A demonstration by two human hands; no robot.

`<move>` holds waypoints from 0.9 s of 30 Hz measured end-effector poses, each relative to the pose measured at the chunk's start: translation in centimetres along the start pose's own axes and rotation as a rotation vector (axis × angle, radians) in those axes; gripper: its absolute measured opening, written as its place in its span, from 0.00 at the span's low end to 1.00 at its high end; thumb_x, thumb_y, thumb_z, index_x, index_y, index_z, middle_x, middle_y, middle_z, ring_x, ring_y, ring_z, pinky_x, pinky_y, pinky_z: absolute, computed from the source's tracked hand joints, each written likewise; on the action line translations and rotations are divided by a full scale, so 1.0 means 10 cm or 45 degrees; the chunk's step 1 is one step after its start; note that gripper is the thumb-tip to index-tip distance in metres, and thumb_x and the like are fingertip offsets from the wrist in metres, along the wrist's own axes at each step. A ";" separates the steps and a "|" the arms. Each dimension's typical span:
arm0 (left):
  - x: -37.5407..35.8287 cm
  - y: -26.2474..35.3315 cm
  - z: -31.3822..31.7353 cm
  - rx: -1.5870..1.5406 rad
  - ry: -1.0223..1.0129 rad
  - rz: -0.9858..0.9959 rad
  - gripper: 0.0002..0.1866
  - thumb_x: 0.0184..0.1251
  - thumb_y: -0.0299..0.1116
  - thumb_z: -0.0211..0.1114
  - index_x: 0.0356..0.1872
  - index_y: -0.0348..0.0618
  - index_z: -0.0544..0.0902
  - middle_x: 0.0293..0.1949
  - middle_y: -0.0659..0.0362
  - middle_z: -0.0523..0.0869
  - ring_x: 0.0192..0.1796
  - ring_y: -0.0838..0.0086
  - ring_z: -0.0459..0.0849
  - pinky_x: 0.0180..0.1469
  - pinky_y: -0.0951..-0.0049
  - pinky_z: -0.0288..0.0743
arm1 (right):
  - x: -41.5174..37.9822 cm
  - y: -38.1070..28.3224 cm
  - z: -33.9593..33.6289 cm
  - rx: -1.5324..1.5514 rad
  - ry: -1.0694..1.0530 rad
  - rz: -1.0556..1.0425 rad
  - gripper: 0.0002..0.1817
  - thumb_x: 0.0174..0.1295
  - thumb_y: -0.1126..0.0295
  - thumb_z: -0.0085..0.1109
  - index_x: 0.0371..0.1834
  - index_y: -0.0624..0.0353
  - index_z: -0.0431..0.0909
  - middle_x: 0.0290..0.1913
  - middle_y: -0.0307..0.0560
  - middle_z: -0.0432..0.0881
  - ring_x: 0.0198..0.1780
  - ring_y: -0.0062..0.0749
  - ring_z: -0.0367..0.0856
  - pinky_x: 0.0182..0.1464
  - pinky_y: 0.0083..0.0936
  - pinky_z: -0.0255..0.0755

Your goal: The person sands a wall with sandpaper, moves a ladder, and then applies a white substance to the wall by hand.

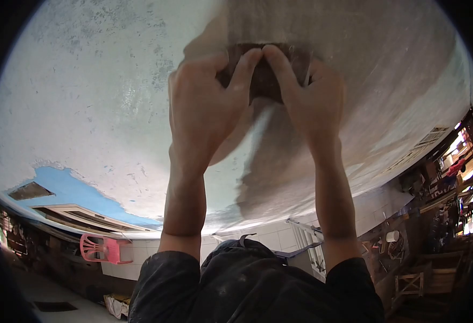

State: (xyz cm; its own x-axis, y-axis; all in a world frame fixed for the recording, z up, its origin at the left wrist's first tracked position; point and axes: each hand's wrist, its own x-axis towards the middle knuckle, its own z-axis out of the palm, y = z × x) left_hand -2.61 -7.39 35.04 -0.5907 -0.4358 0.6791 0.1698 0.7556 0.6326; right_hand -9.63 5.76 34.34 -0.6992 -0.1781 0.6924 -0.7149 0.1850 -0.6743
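Both hands reach up to a wall [129, 97], pale green and pitted on the left, coated in smeared grey on the right. A dark brown, flat, roughly rectangular piece [266, 81] lies against it; whether it is a scraper or an abrasive sheet cannot be told. My left hand [209, 97] grips its left side, and my right hand [314, 97] grips its right side. The thumbs meet near its upper edge, pressing on its face. Fingers curl around the sides and are partly hidden behind it.
Lower on the wall are a bright blue patch [86, 188] and a framed opening [80, 215]. Below stand a pink plastic chair [104, 248] and a metal ladder [309, 245]. A white container [392, 237] and a wooden frame [410, 285] are among clutter at right.
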 end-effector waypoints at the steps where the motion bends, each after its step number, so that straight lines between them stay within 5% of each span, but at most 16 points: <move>1: -0.01 0.00 0.00 -0.024 -0.001 -0.005 0.20 0.68 0.45 0.73 0.31 0.34 0.90 0.16 0.57 0.85 0.17 0.79 0.81 0.21 0.75 0.70 | 0.03 -0.05 -0.01 0.024 -0.011 0.042 0.19 0.66 0.50 0.67 0.40 0.56 0.90 0.32 0.47 0.90 0.34 0.34 0.90 0.38 0.29 0.79; 3: -0.04 0.00 0.03 -0.083 0.004 -0.010 0.20 0.68 0.45 0.73 0.31 0.34 0.90 0.16 0.56 0.85 0.17 0.79 0.82 0.21 0.74 0.70 | 0.01 -0.02 -0.01 -0.025 -0.001 0.040 0.19 0.66 0.50 0.67 0.40 0.56 0.90 0.32 0.47 0.90 0.34 0.34 0.90 0.39 0.29 0.79; 6: -0.32 -0.23 0.15 -0.097 -0.025 -0.085 0.22 0.68 0.45 0.70 0.23 0.34 0.87 0.16 0.50 0.82 0.16 0.65 0.79 0.24 0.64 0.68 | -0.21 0.24 0.10 -0.081 0.049 -0.012 0.20 0.66 0.49 0.67 0.39 0.57 0.90 0.32 0.47 0.90 0.32 0.35 0.89 0.38 0.30 0.79; 14: 0.04 0.05 -0.06 -0.158 0.098 -0.001 0.22 0.69 0.45 0.70 0.23 0.34 0.87 0.14 0.53 0.82 0.14 0.72 0.76 0.22 0.66 0.68 | 0.14 -0.16 0.02 -0.022 -0.053 0.036 0.22 0.65 0.47 0.66 0.38 0.57 0.90 0.30 0.47 0.89 0.30 0.36 0.88 0.35 0.31 0.78; 20: -0.41 -0.36 0.13 -0.103 0.084 -0.085 0.22 0.69 0.44 0.70 0.22 0.34 0.86 0.14 0.52 0.81 0.13 0.72 0.74 0.20 0.67 0.66 | -0.32 0.31 0.25 0.030 0.019 -0.036 0.23 0.66 0.46 0.65 0.36 0.58 0.89 0.29 0.48 0.89 0.31 0.37 0.89 0.35 0.30 0.78; 23: -0.29 -0.16 -0.08 0.080 -0.102 -0.143 0.15 0.68 0.41 0.73 0.38 0.37 0.91 0.21 0.55 0.88 0.18 0.81 0.81 0.22 0.74 0.73 | -0.25 0.24 0.17 -0.148 -0.072 0.021 0.23 0.66 0.46 0.65 0.37 0.57 0.90 0.29 0.49 0.89 0.32 0.39 0.89 0.36 0.31 0.78; 27: 0.00 -0.09 -0.08 -0.086 0.141 0.090 0.15 0.68 0.41 0.73 0.39 0.37 0.91 0.19 0.56 0.87 0.18 0.83 0.78 0.21 0.76 0.69 | 0.12 -0.11 0.10 -0.048 -0.044 -0.059 0.24 0.66 0.45 0.65 0.38 0.57 0.90 0.30 0.50 0.88 0.31 0.41 0.89 0.36 0.32 0.78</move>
State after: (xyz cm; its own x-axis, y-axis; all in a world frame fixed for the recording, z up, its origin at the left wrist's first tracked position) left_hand -2.19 -8.48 34.75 -0.4852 -0.4365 0.7576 0.2629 0.7536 0.6025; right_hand -9.64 4.39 35.67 -0.6658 -0.2207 0.7127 -0.7460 0.2123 -0.6312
